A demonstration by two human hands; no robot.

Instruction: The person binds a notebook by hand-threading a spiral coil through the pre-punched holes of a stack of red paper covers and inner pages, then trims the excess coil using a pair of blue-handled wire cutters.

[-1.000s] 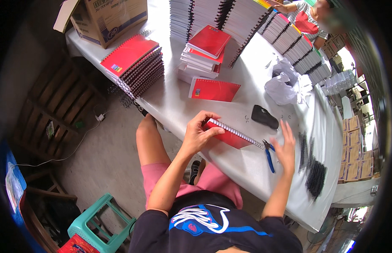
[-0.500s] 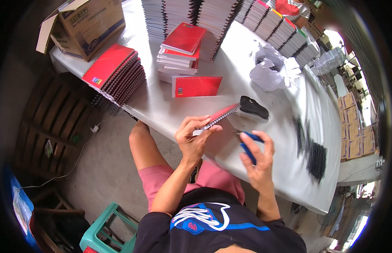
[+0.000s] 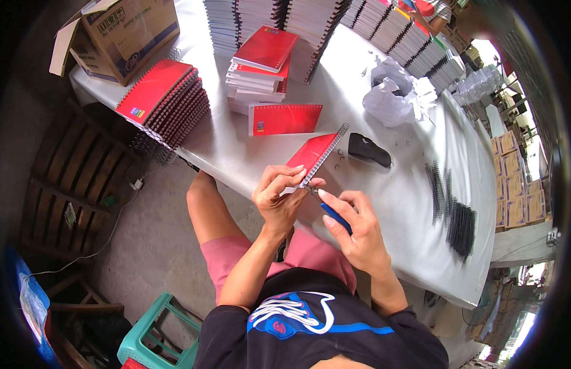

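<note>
My left hand (image 3: 279, 194) pinches the near corner of a red-covered notebook (image 3: 313, 150), tilted above the table edge. A dark spiral coil (image 3: 330, 149) runs along its right edge, and its far end sticks out past the cover. In my right hand (image 3: 359, 230) are blue-handled pliers (image 3: 336, 216), closed in my fingers. Their metal jaws (image 3: 311, 191) meet the near end of the coil beside my left fingertips; the exact contact is too small to tell. Beyond the notebook lies a black pouch-like object (image 3: 369, 150), with small bits of wire beside it.
Coil-bound red notebooks (image 3: 159, 92) are stacked at left, unbound ones (image 3: 264, 55) behind, near a single red booklet (image 3: 285, 119). Tall bound stacks (image 3: 254, 24), a cardboard box (image 3: 128, 37), a white plastic bag (image 3: 390, 101) and loose black coils (image 3: 460, 230) share the table. A green stool (image 3: 156, 326) stands lower left.
My right hand has moved left with the pliers, bringing their jaws to the coil's near end. The notebook has turned, showing more of its red cover.
</note>
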